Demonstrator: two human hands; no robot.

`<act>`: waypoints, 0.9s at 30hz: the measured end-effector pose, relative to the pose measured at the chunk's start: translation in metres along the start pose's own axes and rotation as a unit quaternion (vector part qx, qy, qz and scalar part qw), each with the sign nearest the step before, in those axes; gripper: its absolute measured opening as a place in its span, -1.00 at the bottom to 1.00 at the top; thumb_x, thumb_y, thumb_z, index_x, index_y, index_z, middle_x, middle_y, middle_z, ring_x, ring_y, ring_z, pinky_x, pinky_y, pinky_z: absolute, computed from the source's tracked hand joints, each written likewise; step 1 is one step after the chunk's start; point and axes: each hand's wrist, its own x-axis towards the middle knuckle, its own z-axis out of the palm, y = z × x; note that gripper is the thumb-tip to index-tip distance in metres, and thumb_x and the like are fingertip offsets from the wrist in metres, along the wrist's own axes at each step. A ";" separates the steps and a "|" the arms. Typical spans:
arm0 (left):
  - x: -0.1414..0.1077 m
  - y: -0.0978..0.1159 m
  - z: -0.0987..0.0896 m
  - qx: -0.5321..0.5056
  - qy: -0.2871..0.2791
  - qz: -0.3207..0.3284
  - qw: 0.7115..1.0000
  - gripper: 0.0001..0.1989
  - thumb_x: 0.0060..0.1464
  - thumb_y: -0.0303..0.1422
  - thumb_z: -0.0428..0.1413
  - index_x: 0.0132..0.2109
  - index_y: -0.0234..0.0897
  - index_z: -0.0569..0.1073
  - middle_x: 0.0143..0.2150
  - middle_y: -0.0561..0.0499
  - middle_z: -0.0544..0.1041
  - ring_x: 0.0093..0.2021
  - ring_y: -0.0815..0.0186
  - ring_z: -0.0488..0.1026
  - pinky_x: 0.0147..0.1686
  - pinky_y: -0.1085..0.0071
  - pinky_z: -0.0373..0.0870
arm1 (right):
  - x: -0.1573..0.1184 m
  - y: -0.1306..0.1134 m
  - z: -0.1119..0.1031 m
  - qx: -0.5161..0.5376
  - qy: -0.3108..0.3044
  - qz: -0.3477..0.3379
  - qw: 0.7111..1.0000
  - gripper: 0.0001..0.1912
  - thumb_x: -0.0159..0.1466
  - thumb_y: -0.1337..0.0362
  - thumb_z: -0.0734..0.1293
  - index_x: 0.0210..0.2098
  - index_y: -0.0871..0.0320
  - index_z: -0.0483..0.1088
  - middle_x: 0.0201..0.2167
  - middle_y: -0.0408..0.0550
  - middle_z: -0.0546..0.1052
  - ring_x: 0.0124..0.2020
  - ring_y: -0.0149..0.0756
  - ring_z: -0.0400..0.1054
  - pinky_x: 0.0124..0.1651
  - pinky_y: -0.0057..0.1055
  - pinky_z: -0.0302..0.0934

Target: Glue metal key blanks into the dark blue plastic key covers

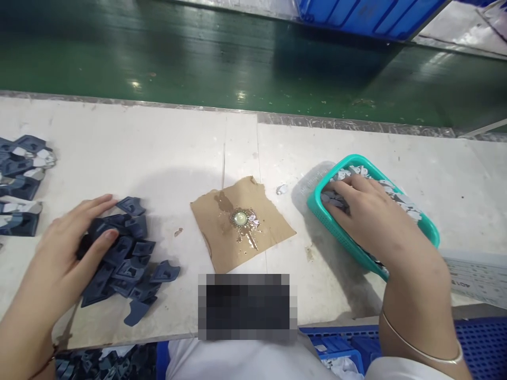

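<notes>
My left hand (65, 248) lies over a pile of dark blue plastic parts (122, 269), thumb and fingers apart and touching the pieces. My right hand (368, 216) reaches into a teal plastic basket (430, 229) full of small grey plastic pieces (410, 211). Its thumb and forefinger are apart, with grey pieces showing between them; the other fingertips are partly hidden. Between my hands lies a torn piece of brown cardboard (214, 248) with a small round dish or cap (240, 218) on it. Shiny wet splashes surround the dish.
Dark blue parts with pale pieces on them (19, 169) sit at the far left. One loose grey piece (281, 189) lies near the cardboard. A green surface (178, 68) runs behind the white worktop (178, 142). Blue crates (368, 18) stand beyond, and others (340, 343) below the front edge.
</notes>
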 end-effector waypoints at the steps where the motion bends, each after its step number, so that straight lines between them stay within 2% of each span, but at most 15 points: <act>1: -0.001 0.002 -0.001 -0.002 -0.010 0.000 1.000 -0.57 0.42 -0.16 -0.08 0.33 -0.11 0.30 0.46 -0.11 0.32 0.49 0.04 0.21 0.47 0.00 0.10 | 0.000 -0.002 0.000 -0.008 0.004 -0.004 1.000 -0.51 0.47 0.08 0.05 -0.08 0.20 0.52 -0.14 0.27 0.46 -0.04 0.22 0.38 -0.04 0.12 0.35; 3: -0.002 0.010 -0.006 -0.016 -0.024 -0.011 1.000 -0.56 0.41 -0.16 -0.05 0.33 -0.17 0.32 0.45 -0.15 0.33 0.48 0.03 0.21 0.47 -0.01 0.07 | 0.000 -0.003 0.000 -0.007 0.012 -0.004 1.000 -0.51 0.48 0.10 0.06 -0.11 0.18 0.56 -0.12 0.26 0.47 -0.05 0.18 0.40 -0.05 0.06 0.35; 5: -0.003 0.019 -0.012 -0.037 -0.027 -0.043 0.998 -0.58 0.40 -0.16 0.00 0.30 -0.15 0.37 0.40 -0.10 0.40 0.44 0.02 0.27 0.43 0.03 0.15 | 0.000 -0.002 0.000 0.006 0.015 0.002 1.000 -0.53 0.47 0.09 0.09 -0.13 0.14 0.59 -0.10 0.24 0.49 -0.07 0.12 0.41 -0.07 0.00 0.34; 6: -0.002 0.024 -0.015 -0.042 -0.028 -0.065 0.997 -0.59 0.39 -0.16 0.02 0.28 -0.13 0.40 0.37 -0.07 0.44 0.40 0.01 0.32 0.35 0.08 0.26 | 0.000 -0.001 0.001 0.013 0.014 0.006 1.000 -0.54 0.47 0.08 0.10 -0.14 0.13 0.59 -0.10 0.23 0.49 -0.07 0.10 0.42 -0.08 -0.03 0.33; 8: 0.002 0.033 -0.019 -0.039 -0.029 -0.099 0.994 -0.60 0.37 -0.11 0.05 0.25 -0.09 0.43 0.31 -0.02 0.50 0.31 -0.01 0.41 0.04 0.25 0.46 | 0.001 0.001 0.000 0.022 0.020 0.016 0.999 -0.57 0.45 0.07 0.14 -0.16 0.12 0.59 -0.10 0.22 0.50 -0.05 0.09 0.43 -0.09 -0.05 0.32; 10: 0.010 0.039 -0.020 -0.020 -0.034 -0.092 0.995 -0.56 0.34 -0.07 0.08 0.25 -0.12 0.44 0.25 -0.04 0.54 0.21 -0.01 0.48 -0.23 0.38 0.42 | 0.001 0.001 -0.002 0.040 0.032 0.029 0.998 -0.62 0.42 0.08 0.18 -0.19 0.11 0.57 -0.08 0.21 0.53 -0.03 0.11 0.44 -0.09 -0.05 0.32; 11: 0.015 0.040 -0.020 -0.008 -0.036 -0.077 0.996 -0.54 0.33 -0.06 0.10 0.25 -0.15 0.44 0.22 -0.06 0.55 0.14 0.01 0.52 -0.29 0.40 0.38 | 0.001 0.000 -0.005 0.060 0.030 0.044 0.997 -0.65 0.40 0.08 0.20 -0.20 0.10 0.56 -0.08 0.20 0.55 -0.06 0.09 0.45 -0.11 -0.06 0.32; 13: 0.025 0.040 -0.018 0.021 -0.040 -0.045 0.998 -0.55 0.31 -0.08 0.11 0.22 -0.20 0.46 0.13 -0.08 0.56 -0.01 0.07 0.55 -0.28 0.38 0.36 | -0.001 -0.003 -0.011 0.129 0.021 0.098 0.987 -0.75 0.36 0.09 0.29 -0.21 0.06 0.56 -0.15 0.13 0.61 -0.20 -0.02 0.49 -0.20 -0.10 0.33; 15: 0.035 0.040 -0.017 0.042 -0.052 -0.036 0.997 -0.61 0.31 -0.11 0.10 0.13 -0.22 0.52 0.04 -0.07 0.58 -0.10 0.10 0.55 -0.23 0.35 0.35 | -0.004 -0.010 -0.017 0.245 0.029 0.145 0.958 -0.82 0.33 0.10 0.37 -0.21 0.02 0.56 -0.23 0.06 0.64 -0.30 -0.11 0.51 -0.26 -0.17 0.36; 16: 0.040 0.040 -0.017 0.046 -0.058 -0.043 0.996 -0.65 0.29 -0.11 0.12 0.07 -0.21 0.55 0.00 -0.06 0.59 -0.14 0.10 0.54 -0.23 0.34 0.35 | -0.005 -0.014 -0.020 0.318 0.042 0.152 0.935 -0.85 0.31 0.11 0.41 -0.22 0.02 0.57 -0.25 0.03 0.65 -0.29 -0.14 0.53 -0.25 -0.19 0.40; 19: 0.049 0.044 -0.018 0.044 -0.072 -0.085 0.993 -0.76 0.22 -0.15 0.18 -0.08 -0.16 0.59 -0.13 0.00 0.62 -0.24 0.11 0.54 -0.26 0.33 0.34 | -0.008 -0.028 -0.022 0.519 0.071 0.124 0.843 -0.85 0.29 0.16 0.48 -0.15 0.00 0.60 -0.26 -0.03 0.68 -0.22 -0.18 0.58 -0.15 -0.23 0.50; 21: 0.051 0.047 -0.020 0.049 -0.072 -0.105 0.991 -0.82 0.19 -0.19 0.19 -0.15 -0.15 0.58 -0.20 0.04 0.63 -0.31 0.13 0.53 -0.30 0.34 0.32 | -0.007 -0.037 -0.020 0.591 0.059 0.109 0.797 -0.80 0.27 0.16 0.51 -0.10 -0.02 0.62 -0.29 -0.07 0.69 -0.24 -0.20 0.60 -0.15 -0.23 0.55; 23: 0.049 0.049 -0.021 0.058 -0.063 -0.095 0.992 -0.84 0.22 -0.20 0.16 -0.18 -0.15 0.55 -0.24 0.06 0.62 -0.35 0.16 0.51 -0.32 0.36 0.30 | -0.005 -0.045 -0.015 0.627 0.033 0.096 0.772 -0.79 0.27 0.12 0.52 -0.12 -0.03 0.63 -0.30 -0.08 0.69 -0.27 -0.21 0.61 -0.20 -0.23 0.57; 27: 0.040 0.057 -0.022 0.084 0.040 -0.042 0.995 -0.80 0.30 -0.18 0.11 -0.15 -0.20 0.50 -0.29 0.08 0.58 -0.40 0.27 0.48 -0.34 0.42 0.32 | 0.005 -0.060 -0.007 0.671 -0.011 0.065 0.738 -0.79 0.28 0.06 0.51 -0.27 0.06 0.59 -0.45 -0.11 0.63 -0.48 -0.31 0.53 -0.41 -0.36 0.50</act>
